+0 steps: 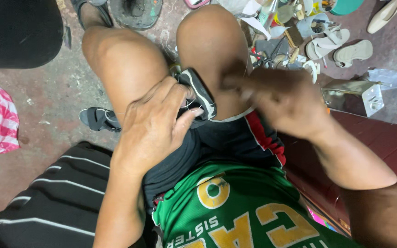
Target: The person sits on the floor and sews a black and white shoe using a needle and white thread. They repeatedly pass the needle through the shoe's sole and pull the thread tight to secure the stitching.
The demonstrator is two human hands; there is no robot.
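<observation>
head view, mid-frame: left hand (155,124) pinches a black shoe (201,94) between the knees; right hand (281,98), blurred, grip unclear.

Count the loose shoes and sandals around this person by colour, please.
White sandals: 2
Beige shoe: 1
Black sandal on the floor: 1
Grey-green slipper: 1
Black shoe gripped by the left hand: 1
Total: 6
</observation>
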